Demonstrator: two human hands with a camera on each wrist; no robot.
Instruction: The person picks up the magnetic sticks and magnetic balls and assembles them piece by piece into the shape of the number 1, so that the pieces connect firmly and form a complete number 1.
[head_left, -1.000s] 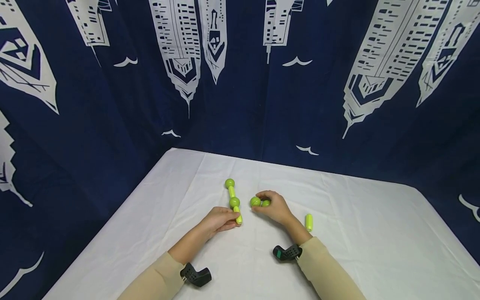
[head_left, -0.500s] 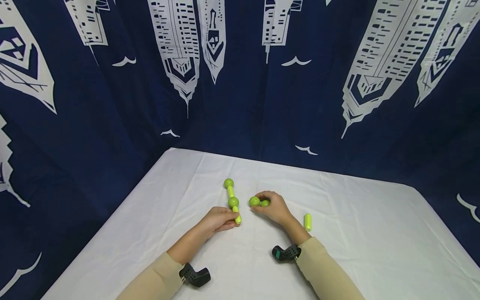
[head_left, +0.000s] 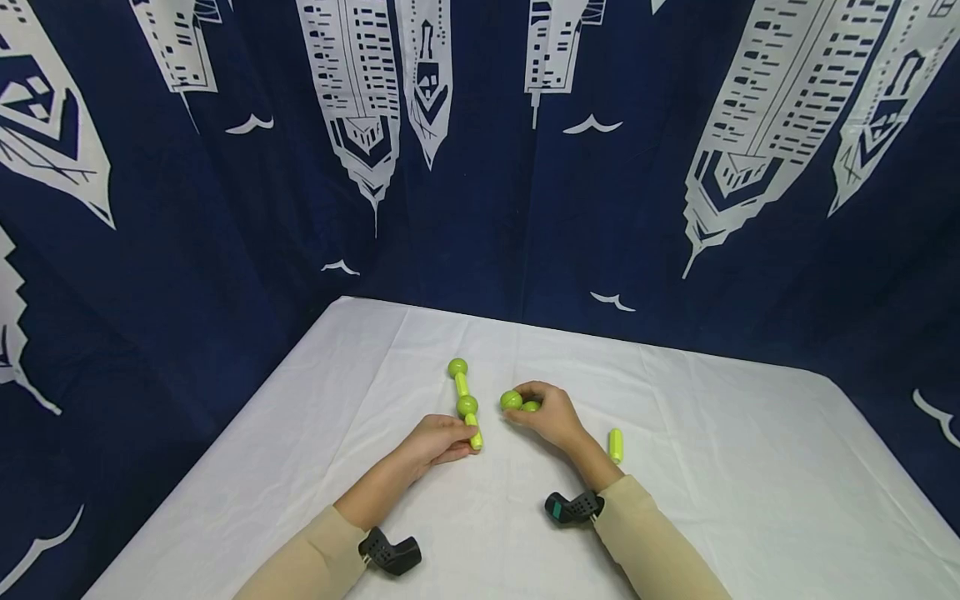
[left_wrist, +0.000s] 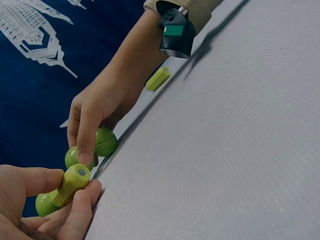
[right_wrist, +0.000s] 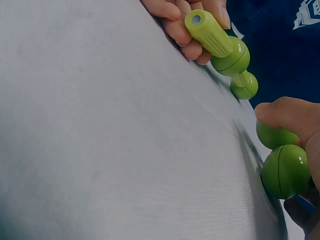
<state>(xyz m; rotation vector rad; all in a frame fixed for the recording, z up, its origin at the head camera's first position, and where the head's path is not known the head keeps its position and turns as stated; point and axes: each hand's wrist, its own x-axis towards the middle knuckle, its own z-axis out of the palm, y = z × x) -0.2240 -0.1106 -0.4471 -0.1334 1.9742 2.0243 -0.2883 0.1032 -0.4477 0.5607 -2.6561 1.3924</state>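
Observation:
My left hand pinches the near yellow-green rod of a chain between thumb and fingers. From that rod the chain runs away through a green ball, a second rod and a far green ball. A small grey disc sits in the free end of the held rod, seen in the left wrist view. To the right, my right hand grips a green ball between thumb and fingers. Another green ball lies against it, partly under the palm in the head view.
A loose yellow-green rod lies on the white-covered table, right of my right forearm. Behind the table hangs a dark blue curtain with white building prints. Each wrist carries a black camera.
The green ball at my right fingertips has shifted very slightly away from me. My left hand and the chain stay in place.

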